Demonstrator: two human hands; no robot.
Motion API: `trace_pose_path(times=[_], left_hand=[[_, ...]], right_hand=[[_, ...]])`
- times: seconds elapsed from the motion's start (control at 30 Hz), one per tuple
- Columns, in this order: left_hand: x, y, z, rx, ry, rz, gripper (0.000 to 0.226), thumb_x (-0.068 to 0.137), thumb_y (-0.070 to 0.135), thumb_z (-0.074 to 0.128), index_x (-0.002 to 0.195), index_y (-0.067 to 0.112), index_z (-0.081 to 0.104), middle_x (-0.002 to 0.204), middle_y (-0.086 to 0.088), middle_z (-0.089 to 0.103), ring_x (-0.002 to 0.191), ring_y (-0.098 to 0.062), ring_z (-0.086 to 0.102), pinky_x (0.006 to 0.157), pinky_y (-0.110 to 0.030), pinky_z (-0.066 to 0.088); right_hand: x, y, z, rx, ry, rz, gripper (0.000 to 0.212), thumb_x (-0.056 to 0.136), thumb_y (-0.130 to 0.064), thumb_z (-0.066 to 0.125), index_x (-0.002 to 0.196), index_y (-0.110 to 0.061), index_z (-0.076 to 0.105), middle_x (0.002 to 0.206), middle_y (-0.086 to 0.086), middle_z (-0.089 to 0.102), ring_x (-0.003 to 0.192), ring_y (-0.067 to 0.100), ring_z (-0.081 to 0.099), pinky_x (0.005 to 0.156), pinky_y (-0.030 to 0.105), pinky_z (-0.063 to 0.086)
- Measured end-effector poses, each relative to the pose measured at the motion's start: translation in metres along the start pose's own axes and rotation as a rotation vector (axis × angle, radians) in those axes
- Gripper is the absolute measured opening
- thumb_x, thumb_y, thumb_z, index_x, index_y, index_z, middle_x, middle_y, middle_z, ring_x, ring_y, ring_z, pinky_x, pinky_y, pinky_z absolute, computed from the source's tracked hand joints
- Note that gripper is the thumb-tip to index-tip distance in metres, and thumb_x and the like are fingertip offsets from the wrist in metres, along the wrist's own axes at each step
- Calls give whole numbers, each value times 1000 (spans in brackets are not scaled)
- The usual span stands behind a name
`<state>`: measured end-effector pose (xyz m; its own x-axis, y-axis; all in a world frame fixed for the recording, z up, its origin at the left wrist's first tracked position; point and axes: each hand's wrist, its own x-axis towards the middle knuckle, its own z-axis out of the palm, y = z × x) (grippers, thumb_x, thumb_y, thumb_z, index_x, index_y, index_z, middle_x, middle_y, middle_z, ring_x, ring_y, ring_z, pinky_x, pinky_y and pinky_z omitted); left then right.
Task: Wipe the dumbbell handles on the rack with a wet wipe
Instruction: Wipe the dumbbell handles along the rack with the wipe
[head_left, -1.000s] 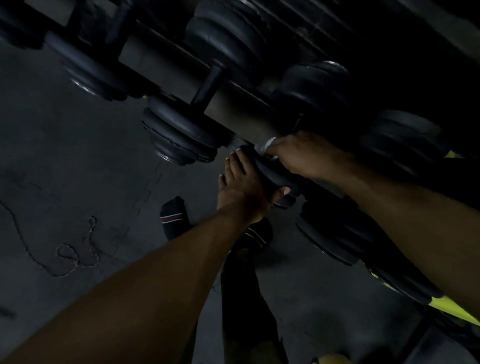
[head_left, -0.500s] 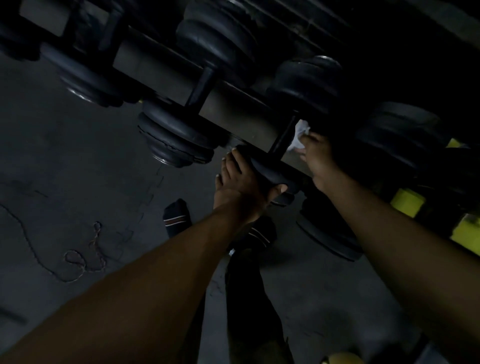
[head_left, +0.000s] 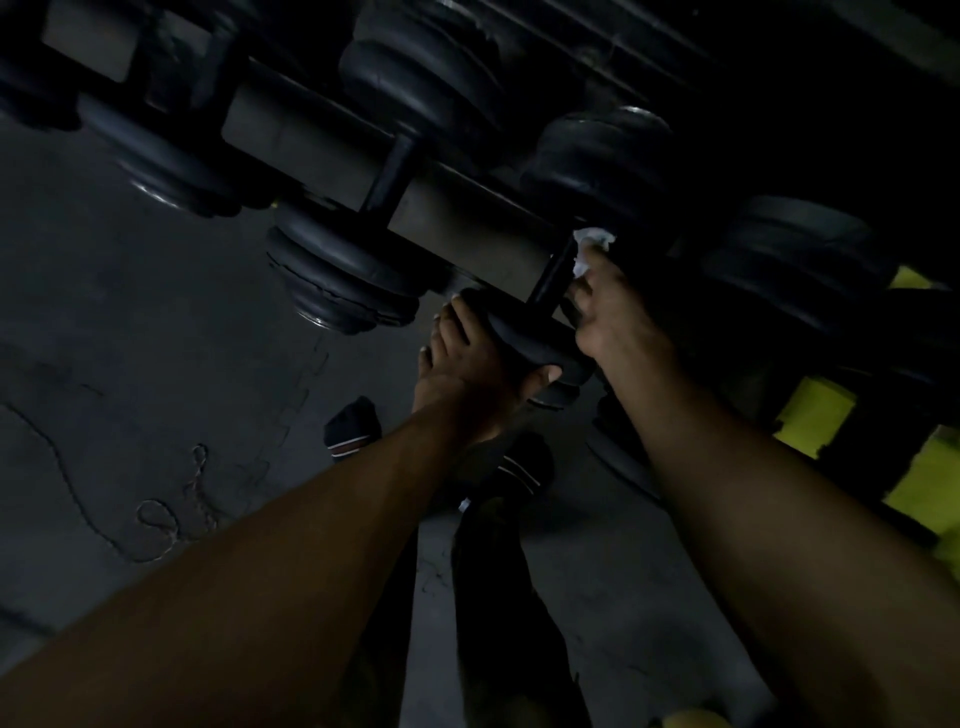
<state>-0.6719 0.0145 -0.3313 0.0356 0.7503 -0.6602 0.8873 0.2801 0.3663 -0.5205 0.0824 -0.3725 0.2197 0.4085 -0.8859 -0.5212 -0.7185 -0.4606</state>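
Black dumbbells lie in a row across a grey rack rail (head_left: 311, 150) in dim light. My left hand (head_left: 467, 364) grips the near weight end (head_left: 524, 338) of one dumbbell, thumb underneath. Its black handle (head_left: 550, 278) runs up from there to the far weight (head_left: 597, 156). My right hand (head_left: 618, 312) holds a crumpled white wet wipe (head_left: 589, 252) against the right side of that handle, near its upper end. The neighbouring dumbbell (head_left: 343, 275) sits to the left with its handle (head_left: 392, 176) bare.
Below the rack is a grey concrete floor (head_left: 130, 364) with a loose string (head_left: 171, 514) on it. My feet in dark striped socks (head_left: 353, 426) stand under the hands. More dumbbells (head_left: 795, 260) and yellow rack parts (head_left: 815, 415) fill the right side.
My right hand slid with the wipe from the handle's lower end by the near weight up along the handle toward the far weight. My left hand kept its grip on the near weight.
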Motion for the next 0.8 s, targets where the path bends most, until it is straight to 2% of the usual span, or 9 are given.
trace_pose_path(times=[0.07,0.17,0.3,0.4,0.5,0.53,0.6,0.7,0.8], left_hand=[[-1,0,0,4,20,-3,135,65,88,60,156,7,1,161,-21,18,150,-39,20,119,-56,26],[-2,0,1,24,52,-10,139,55,95,45,155,6,6,159,-21,23,147,-39,26,116,-57,31],[-1,-1,3,32,70,-14,141,49,97,39,154,7,9,157,-19,27,146,-37,30,115,-56,32],[0,0,1,10,54,-13,139,51,93,52,155,12,6,161,-16,24,149,-34,25,118,-55,29],[-1,1,0,12,47,2,134,61,82,69,156,11,5,162,-16,22,150,-34,23,119,-55,27],[-1,1,1,17,59,10,133,63,81,70,156,10,6,161,-17,23,150,-35,24,119,-55,27],[-1,2,2,21,76,16,132,64,79,71,156,8,7,161,-17,23,150,-34,24,119,-54,27],[-1,3,3,9,79,13,132,66,75,74,156,7,5,162,-17,22,151,-33,21,121,-53,24],[-1,2,3,-8,73,18,135,66,76,73,157,6,3,163,-18,18,153,-34,18,121,-54,24]], right_hand=[[2,1,-5,-73,-25,25,38,92,-41,65,125,-22,64,122,0,67,103,12,65,78,29,52],[1,-2,-10,-253,-59,41,45,92,-34,68,134,-20,59,129,1,63,102,10,61,84,30,47],[-2,-5,-19,-479,-82,-9,34,89,-27,72,120,-13,63,98,-3,66,81,11,63,57,22,46],[-2,3,-19,-680,-111,-27,36,86,-23,75,117,-10,67,100,4,69,85,17,66,64,23,52],[-1,9,-16,-776,-70,-8,54,80,-29,80,127,-11,63,120,9,68,103,26,67,87,38,57],[-1,8,-16,-781,-80,-8,54,80,-30,80,128,-11,63,121,9,68,106,27,67,88,37,57],[0,8,-16,-733,-131,-19,45,83,-30,78,122,-11,65,112,8,70,102,25,68,77,29,57],[-7,14,-12,-685,-66,-8,36,83,-36,77,105,-15,58,90,1,64,84,19,65,75,29,55],[-8,26,-10,-800,39,-240,33,79,-39,77,100,-19,61,87,-2,65,73,9,61,71,30,55]])
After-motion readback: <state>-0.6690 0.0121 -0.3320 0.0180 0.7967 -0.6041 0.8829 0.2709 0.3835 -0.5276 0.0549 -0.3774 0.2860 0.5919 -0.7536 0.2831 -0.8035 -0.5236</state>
